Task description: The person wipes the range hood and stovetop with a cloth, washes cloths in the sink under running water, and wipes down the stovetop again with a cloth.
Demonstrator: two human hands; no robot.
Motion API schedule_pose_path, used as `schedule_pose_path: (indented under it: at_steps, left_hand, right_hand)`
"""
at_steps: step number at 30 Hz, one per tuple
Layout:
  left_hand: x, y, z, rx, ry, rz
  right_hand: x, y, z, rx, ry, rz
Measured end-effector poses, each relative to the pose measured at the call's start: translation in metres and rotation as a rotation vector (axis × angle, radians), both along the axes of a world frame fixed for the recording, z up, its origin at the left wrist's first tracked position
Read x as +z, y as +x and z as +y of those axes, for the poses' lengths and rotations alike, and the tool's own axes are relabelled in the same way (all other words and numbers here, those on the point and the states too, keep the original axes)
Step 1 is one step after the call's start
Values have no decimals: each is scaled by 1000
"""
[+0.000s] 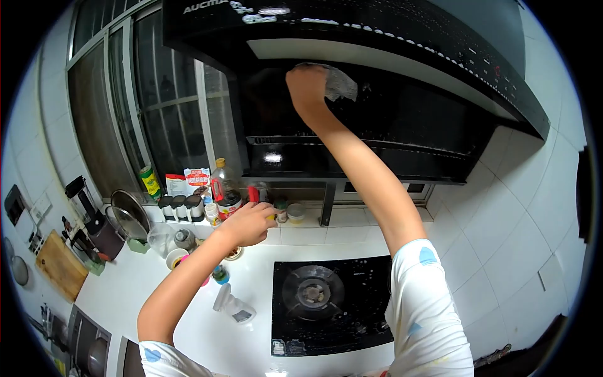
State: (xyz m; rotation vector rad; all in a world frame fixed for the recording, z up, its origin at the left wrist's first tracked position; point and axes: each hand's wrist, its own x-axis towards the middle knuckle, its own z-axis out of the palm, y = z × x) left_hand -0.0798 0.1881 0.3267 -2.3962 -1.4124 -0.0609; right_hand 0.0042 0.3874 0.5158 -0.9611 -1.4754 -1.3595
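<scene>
My right hand [308, 85] is raised to the black range hood [402, 113], its fingers closed on a grey cloth [341, 85] pressed against the hood's dark underside panel. White foam spots dot the hood's front edge. My left hand [249, 224] hovers over the back of the counter near the bottles on the ledge; its fingers are bent and partly spread, and it holds nothing that I can see. Below it, a clear spray bottle [233, 306] lies on the white counter [207, 339], left of the black gas stove [333, 308].
Along the window ledge stand a large red-labelled bottle [227, 195], black-lidded spice jars [182, 207] and a green can [150, 182]. Pot lids [130, 213], a blender [88, 207] and a wooden cutting board [61, 267] are at the left.
</scene>
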Motion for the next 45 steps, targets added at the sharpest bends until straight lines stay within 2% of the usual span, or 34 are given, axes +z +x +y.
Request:
schedule_pose_path:
  at_steps: [5, 6, 13, 16, 18, 19, 21, 22, 23, 24, 25, 28, 29, 31, 33, 35, 37, 38, 41, 43, 45]
  left_hand:
    - [-6, -19, -21, 114, -106, -34]
    - [-5, -21, -26, 124, -116, -40]
    - [-9, -38, -52, 182, -130, -45]
    - [-6, -37, -65, 215, -127, -76]
    - [-5, -33, -68, 237, -128, -93]
    - [-3, -31, -69, 255, -125, -106]
    - [-3, -25, -66, 238, -72, -109]
    - [-1, -19, -63, 257, -42, -152]
    - [0, -12, -59, 274, -12, -195]
    - [4, -2, -58, 230, 83, -260]
    - [7, 7, -55, 230, 72, -261]
    - [16, 40, -47, 213, 224, -565]
    - [15, 46, -41, 239, 215, -594]
    - [21, 68, -33, 187, 170, -884]
    - [14, 82, -19, 159, 66, -1055]
    - [7, 102, -7, 55, -160, -1348]
    - [23, 134, -10, 79, -497, -1506]
    - [22, 143, -7, -16, -590, -1546]
    - [10, 167, 8, -81, -731, -1533]
    - [11, 183, 9, -31, -720, -1538]
    - [9, 191, 15, 89, -789, -1450]
  right_hand:
    - [0, -52, -29, 182, 22, -12]
    - [3, -62, -33, 342, -258, -99]
    - [-3, -87, -55, 485, -183, -153]
    - [-3, -76, -57, 618, -282, -10]
    - [-8, -52, -54, 813, -167, 33]
    - [-11, -44, -52, 818, -171, 32]
    - [-18, -26, -49, 1141, -74, 135]
    - [-28, -11, -51, 1118, -214, 182]
    - [-37, 5, -53, 1118, -225, 186]
    - [-44, 22, -57, 1299, -426, 291]
    - [-54, 39, -60, 1473, -632, 401]
    - [-89, 98, -74, 1640, -1058, 612]
    - [-101, 119, -80, 1667, -1215, 661]
    - [-125, 156, -93, 1900, -1484, 731]
    - [-142, 190, -99, 1968, -1687, 769]
    - [-157, 218, -101, 2005, -1751, 801]
    - [-166, 242, -102, 1998, -1793, 826]
    - [-169, 253, -102, 2011, -1829, 833]
    - [-176, 282, -95, 2003, -1827, 861]
    - [-180, 295, -91, 1998, -1815, 912]
    - [-183, 305, -88, 1869, -1740, 1008]
